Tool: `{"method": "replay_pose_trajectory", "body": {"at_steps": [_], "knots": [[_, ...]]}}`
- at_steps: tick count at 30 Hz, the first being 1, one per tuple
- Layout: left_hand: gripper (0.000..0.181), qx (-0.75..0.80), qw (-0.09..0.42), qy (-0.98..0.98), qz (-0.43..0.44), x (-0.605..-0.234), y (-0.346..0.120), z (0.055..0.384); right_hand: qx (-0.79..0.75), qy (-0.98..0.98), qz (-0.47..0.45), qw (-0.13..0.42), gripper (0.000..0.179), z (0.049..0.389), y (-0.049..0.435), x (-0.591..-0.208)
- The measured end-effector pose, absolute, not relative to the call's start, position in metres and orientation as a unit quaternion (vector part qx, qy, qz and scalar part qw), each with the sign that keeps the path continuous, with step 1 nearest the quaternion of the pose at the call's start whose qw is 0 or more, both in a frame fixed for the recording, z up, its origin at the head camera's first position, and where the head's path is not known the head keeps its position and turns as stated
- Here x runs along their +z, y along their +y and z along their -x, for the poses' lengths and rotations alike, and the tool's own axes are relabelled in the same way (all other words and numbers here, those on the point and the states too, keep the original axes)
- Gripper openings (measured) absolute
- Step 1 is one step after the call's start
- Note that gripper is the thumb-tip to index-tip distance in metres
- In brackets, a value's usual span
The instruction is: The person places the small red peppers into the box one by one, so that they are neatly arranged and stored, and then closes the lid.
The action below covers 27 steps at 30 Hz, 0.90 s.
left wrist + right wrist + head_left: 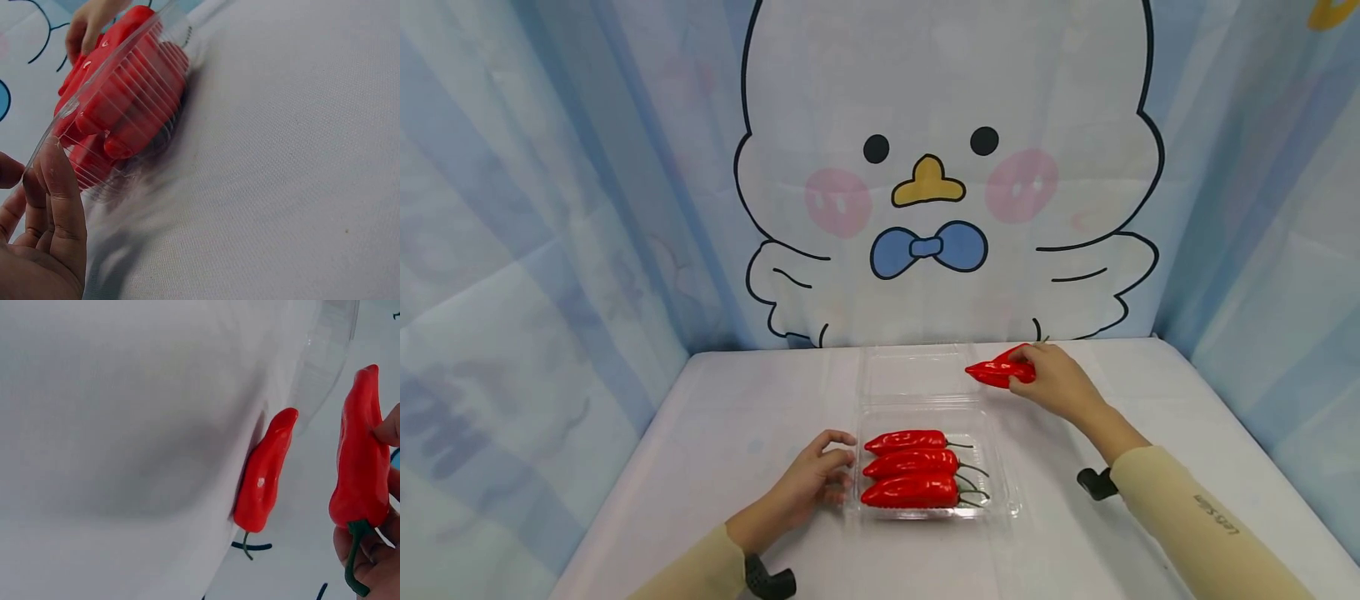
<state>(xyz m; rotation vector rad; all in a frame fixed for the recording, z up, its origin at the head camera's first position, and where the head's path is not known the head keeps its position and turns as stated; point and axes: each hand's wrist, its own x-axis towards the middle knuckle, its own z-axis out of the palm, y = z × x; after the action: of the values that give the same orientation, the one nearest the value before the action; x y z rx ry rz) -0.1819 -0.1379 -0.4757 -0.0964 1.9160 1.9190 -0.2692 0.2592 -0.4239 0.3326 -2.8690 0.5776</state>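
Observation:
A clear plastic clamshell box (1000,487) stands on the table with its lid (917,375) folded open toward the back. Inside lie red chili peppers (913,463) side by side, their green stems pointing right. At the box's left side, my left hand (812,479) pinches the rim between thumb and fingers, as the left wrist view shows. Beyond the box to the right, my right hand (1060,383) grips another red chili pepper (359,456) around its body, stem down in the right wrist view. A loose red chili pepper (265,472) lies on the table just behind it.
A white cloth covers the table (737,417). Behind it hangs a curtain (940,100) printed with a cartoon bird, and pale blue curtains (550,292) flank both sides. The dark wrist cameras (1097,483) sit below the sleeves.

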Motion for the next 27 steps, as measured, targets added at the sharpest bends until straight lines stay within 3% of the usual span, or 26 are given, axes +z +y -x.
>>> {"method": "replay_pose_trajectory", "body": {"at_steps": [16, 27], "knots": [[0.037, 0.696, 0.213, 0.684, 0.03, -0.476, -0.139, 0.181, 0.221, -0.955, -0.184, 0.076, 0.034, 0.249, 0.214, -0.41], [0.036, 0.699, 0.214, 0.681, 0.033, -0.478, -0.139, 0.181, 0.24, -0.947, -0.212, 0.024, 0.029, 0.239, 0.188, -0.411]]}}
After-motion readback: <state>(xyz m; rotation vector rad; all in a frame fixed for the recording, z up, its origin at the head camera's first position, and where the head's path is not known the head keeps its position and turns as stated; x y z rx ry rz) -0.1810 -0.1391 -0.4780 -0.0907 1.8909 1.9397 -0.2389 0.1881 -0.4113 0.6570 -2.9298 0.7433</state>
